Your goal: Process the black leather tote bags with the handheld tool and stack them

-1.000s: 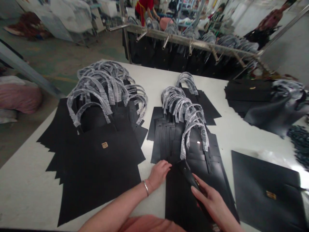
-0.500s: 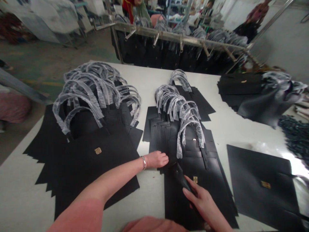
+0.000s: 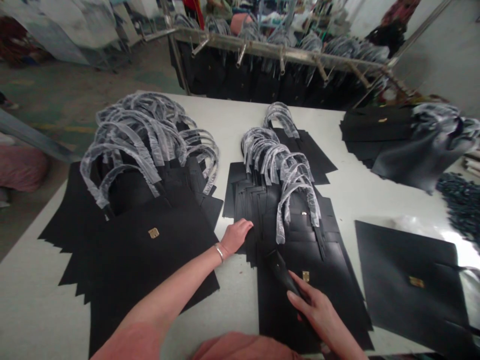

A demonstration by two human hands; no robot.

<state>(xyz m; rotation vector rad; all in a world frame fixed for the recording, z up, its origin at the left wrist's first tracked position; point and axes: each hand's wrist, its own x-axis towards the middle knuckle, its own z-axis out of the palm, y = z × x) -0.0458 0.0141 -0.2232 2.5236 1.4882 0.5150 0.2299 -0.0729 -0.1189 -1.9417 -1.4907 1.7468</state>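
Note:
My right hand (image 3: 315,310) is wrapped around a black handheld clipper (image 3: 282,272), whose wide head points up and left over the front black bag panel (image 3: 318,320). That panel has a small gold lock plate (image 3: 306,276). My left hand (image 3: 237,236), a silver bangle at its wrist, has its fingers curled at the left edge of the middle stack of black bag panels (image 3: 249,210). The fingertips are bent against the panel edges and partly hidden. Plastic-wrapped handles (image 3: 298,192) arch over this stack.
A large pile of black bag panels (image 3: 150,265) with wrapped handles covers the left of the white table (image 3: 228,310). Another panel (image 3: 408,275) lies at right, with a further stack (image 3: 378,130) behind. A metal rack (image 3: 262,45) hung with bags stands beyond the table.
My left hand has shifted up and slightly left along the panel edges. The right hand and clipper stay almost in place. The view has tilted slightly.

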